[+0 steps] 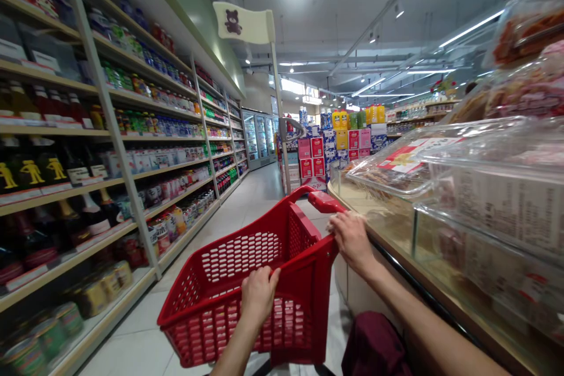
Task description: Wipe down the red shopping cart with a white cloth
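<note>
A red plastic shopping cart (288,282) with perforated walls stands directly in front of me, turned sideways, and no goods show in its basket. My left hand (259,294) grips the near top rim of the basket, fingers curled over the edge. At the cart's handle end, my right hand (351,242) is wrapped round the red handle (324,201). A pole on the cart's far side carries a cream flag (244,24) with a brown bear on it.
Long shelves (150,176) of bottles and cans line the left. Close on my right is a display counter (392,229) stacked with clear plastic food boxes (497,200). Ahead, the tiled aisle (258,185) runs towards glass-door fridges (259,132), with stacked drink cartons (317,158) beside it.
</note>
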The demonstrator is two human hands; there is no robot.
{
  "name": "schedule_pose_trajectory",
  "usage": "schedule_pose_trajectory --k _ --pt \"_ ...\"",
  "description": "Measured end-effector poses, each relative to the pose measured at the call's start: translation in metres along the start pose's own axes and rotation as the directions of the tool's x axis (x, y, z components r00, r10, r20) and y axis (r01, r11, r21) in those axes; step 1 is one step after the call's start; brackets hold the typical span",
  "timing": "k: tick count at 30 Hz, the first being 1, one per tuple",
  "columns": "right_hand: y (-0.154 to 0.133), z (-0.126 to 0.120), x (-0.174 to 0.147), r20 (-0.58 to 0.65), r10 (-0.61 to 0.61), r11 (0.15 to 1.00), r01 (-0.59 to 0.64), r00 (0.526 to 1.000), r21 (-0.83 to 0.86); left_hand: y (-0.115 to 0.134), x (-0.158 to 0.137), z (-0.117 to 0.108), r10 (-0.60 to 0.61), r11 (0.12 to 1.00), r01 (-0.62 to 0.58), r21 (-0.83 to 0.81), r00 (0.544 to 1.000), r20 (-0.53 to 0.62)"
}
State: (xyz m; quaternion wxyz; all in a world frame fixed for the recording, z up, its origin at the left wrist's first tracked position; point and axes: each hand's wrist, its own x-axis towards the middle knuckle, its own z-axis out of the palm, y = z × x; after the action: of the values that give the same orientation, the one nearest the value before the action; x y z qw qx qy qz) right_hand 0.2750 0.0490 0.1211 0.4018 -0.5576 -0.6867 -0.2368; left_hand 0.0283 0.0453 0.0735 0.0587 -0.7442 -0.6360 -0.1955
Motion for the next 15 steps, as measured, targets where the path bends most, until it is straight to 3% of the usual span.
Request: schedule_pose_trajectory --k 4,6,8,11,13,15 --pt "-0.041 0.022 -0.017 0.076 -0.269 0.959 0.259 0.960 0.118 0.003 -0.001 0.003 0.004 1.000 -0.004 0.010 1.000 0.027" --pt "-0.039 0.020 -0.015 0.083 -0.285 0.950 0.271 0.955 0.154 0.003 -0.001 0.003 0.010 1.000 -0.010 -0.002 1.000 0.029" --pt "-0.021 0.009 -0.007 0.048 -0.179 0.969 0.167 0.983 0.182 0.003 -0.003 0.004 0.007 1.000 -0.006 -0.020 1.000 0.015" --pt "0.000 -0.008 0.005 -0.034 0.123 0.936 -0.104 0.992 0.336 0.004 -0.004 0.004 -0.020 0.995 0.021 -0.094 1.000 0.005" --pt "-0.008 -0.012 0.006 -0.034 0.290 0.845 -0.239 0.957 0.478 0.007 -0.005 0.004 -0.025 0.984 0.021 -0.174 1.000 -0.018" --pt "-0.032 -0.008 0.000 -0.001 0.368 0.751 -0.296 0.930 0.590 0.012 -0.006 0.004 -0.005 0.966 -0.015 -0.256 0.997 -0.078"
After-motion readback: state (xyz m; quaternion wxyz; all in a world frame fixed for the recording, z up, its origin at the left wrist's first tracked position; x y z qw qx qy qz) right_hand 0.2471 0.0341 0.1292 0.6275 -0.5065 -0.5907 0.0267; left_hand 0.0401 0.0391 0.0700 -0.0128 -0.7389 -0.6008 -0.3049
